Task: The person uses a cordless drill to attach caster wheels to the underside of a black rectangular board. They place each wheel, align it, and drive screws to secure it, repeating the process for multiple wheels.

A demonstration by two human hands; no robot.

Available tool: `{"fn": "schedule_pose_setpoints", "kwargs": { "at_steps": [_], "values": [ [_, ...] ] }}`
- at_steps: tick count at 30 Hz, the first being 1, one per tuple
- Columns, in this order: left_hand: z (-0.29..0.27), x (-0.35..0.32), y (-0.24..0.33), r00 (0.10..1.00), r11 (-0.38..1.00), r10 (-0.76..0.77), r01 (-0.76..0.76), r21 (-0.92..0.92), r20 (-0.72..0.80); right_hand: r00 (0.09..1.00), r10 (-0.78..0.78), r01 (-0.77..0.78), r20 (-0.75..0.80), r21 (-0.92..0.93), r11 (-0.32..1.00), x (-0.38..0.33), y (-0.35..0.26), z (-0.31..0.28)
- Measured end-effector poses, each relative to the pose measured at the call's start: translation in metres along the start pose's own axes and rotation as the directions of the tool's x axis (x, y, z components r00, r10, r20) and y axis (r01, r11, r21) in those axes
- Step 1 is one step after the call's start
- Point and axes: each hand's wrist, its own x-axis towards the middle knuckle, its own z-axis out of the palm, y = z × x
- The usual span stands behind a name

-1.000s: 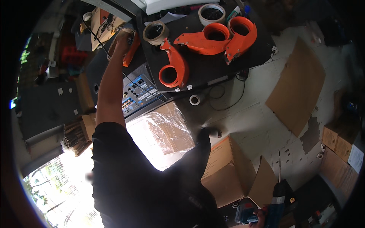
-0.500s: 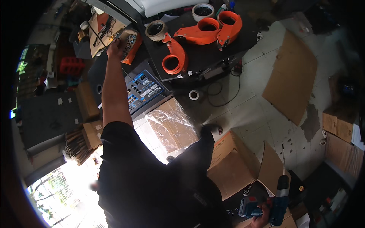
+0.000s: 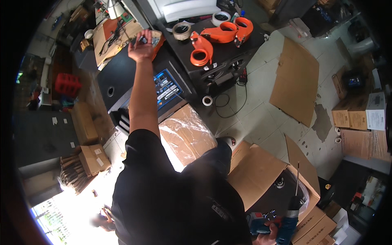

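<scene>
Drill [image 3: 288, 226] near right, parts box [image 3: 158, 48] far left

Nearest, at the lower right, the right hand [image 3: 267, 236] is closed around the blue drill, its long bit [image 3: 297, 179] pointing away from the body. The bit shows against a raised flap [image 3: 293, 153] of the open carton [image 3: 255, 169]; whether they touch, I cannot tell. Holding the drill steady, finger light and bit away from cardboard and sleeve, would suit this wide stretch.

Farther on, the plastic-wrapped carton [image 3: 188, 132] lies between the open carton and the blue control panel [image 3: 166, 83]. To its right, a tape roll [image 3: 207, 101] and a looped cable [image 3: 224, 116] lie on the floor, beside a foot [image 3: 231, 141]; both could catch a step. Most room to swing the drill seems to lie over the pale floor [image 3: 259, 128] short of the cardboard sheet [image 3: 296, 81].

At the far left, the left hand [image 3: 141, 48] is open, fingers parted, at the orange-sided parts box; any small piece between them is too small to tell. Shallow fingertip contact would best spare the box's edge. Right of it, orange tape dispensers [image 3: 206, 53] crowd the black cabinet.
</scene>
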Motion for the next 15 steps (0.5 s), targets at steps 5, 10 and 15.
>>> {"fn": "schedule_pose_setpoints", "kwargs": {
  "at_steps": [5,10,15],
  "values": [
    [0.009,-0.041,0.006,0.996,0.993,-0.080,0.078,0.092,0.024,0.985,0.152,-0.131,-0.086,0.215,0.968,-0.061,0.023,-0.007],
    [0.000,-0.062,0.014,0.995,0.958,-0.094,0.100,0.269,-0.035,0.986,0.129,-0.107,-0.104,0.197,0.975,-0.082,0.024,0.000],
    [-0.007,-0.091,0.016,0.987,0.946,-0.162,0.161,0.282,-0.018,0.988,0.104,-0.082,-0.112,0.185,0.979,-0.090,0.022,-0.002]
  ]
}}
